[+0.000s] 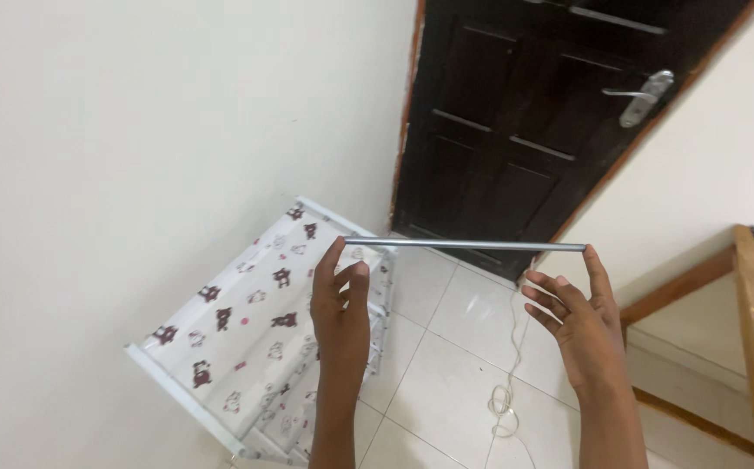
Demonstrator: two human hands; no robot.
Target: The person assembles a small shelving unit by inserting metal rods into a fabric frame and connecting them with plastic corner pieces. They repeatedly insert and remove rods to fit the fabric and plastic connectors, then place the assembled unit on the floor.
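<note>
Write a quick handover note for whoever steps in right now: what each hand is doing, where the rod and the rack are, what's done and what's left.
Left hand: fingertips pinch the left end of the thin grey metal rod.
Right hand: index fingertip props the rod's right end, other fingers spread.
The rod is level at chest height, above the white fabric shelf rack with a cartoon print, which stands against the wall.
A white cable lies on the tiled floor.
Done: rod lifted in both hands.
Left: the rod is not yet joined to the rack.
</note>
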